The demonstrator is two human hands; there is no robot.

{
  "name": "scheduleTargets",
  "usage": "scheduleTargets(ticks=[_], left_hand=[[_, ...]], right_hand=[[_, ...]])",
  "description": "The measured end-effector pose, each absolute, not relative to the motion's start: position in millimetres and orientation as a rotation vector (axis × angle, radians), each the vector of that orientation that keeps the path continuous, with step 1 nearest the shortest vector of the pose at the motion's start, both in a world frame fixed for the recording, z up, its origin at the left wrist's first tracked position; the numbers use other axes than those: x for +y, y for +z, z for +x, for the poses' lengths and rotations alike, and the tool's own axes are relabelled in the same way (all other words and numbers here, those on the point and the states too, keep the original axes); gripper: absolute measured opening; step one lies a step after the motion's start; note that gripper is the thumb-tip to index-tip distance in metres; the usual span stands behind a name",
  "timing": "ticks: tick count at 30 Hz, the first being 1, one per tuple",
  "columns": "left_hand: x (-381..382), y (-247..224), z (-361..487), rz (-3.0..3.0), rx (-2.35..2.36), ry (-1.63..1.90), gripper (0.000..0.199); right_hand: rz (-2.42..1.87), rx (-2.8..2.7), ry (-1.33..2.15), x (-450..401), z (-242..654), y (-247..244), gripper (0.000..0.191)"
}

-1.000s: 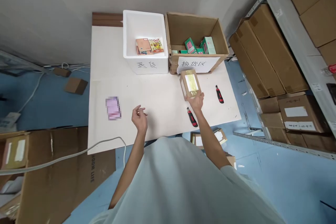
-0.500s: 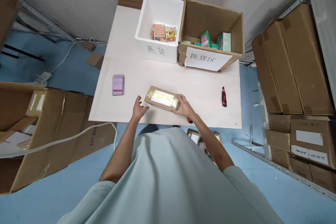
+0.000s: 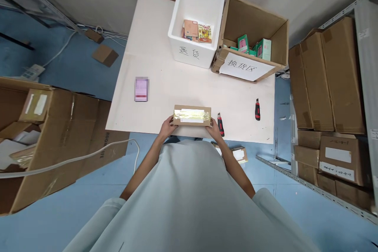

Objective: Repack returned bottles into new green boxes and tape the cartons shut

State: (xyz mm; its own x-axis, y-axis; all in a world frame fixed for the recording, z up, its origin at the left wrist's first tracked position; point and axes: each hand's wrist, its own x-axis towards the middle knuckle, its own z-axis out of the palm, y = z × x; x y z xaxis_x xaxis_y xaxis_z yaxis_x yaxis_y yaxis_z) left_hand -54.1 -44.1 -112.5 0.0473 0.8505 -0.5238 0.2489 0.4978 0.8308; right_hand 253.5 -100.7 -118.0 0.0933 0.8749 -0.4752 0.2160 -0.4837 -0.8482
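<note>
A small brown cardboard box with a white label and shiny yellowish tape is at the front edge of the white-topped table. My left hand grips its left end and my right hand its right end. Both hands are closed on the box, some fingers hidden behind it. Just right of my right hand lies a black and red utility knife. Another utility knife rests farther right. To the left, a pinkish-purple pixelated rectangle lies on the table.
At the back stand a white foam bin holding booklets and a cardboard carton holding green boxes, both with handwritten labels. A large open carton and a white cable are at left. Shelving with stacked cartons is at right.
My left hand has come onto the box's left end. The box has been turned level and drawn toward my body. The knife beside my right hand is now fully exposed. The view has shifted.
</note>
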Motion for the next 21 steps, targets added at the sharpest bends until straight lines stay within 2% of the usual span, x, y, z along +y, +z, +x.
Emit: scheduleTargets(ticks=[6, 13, 17, 21], left_hand=[[-31, -110, -73, 1.002, 1.428, 0.674, 0.074], [-1, -101, -102, 1.149, 1.532, 0.708, 0.057], [12, -111, -112, 1.205, 1.549, 0.587, 0.047], [10, -130, -128, 1.116, 1.459, 0.551, 0.046]], right_hand=[[-1.899, -0.933, 1.277, -99, 225, -110, 0.068], [-1.934, -0.888, 1.007, -81, 204, -102, 0.06], [-2.03, -0.961, 1.062, -70, 198, -108, 0.049], [-2.054, -0.958, 1.052, -80, 192, -113, 0.04]])
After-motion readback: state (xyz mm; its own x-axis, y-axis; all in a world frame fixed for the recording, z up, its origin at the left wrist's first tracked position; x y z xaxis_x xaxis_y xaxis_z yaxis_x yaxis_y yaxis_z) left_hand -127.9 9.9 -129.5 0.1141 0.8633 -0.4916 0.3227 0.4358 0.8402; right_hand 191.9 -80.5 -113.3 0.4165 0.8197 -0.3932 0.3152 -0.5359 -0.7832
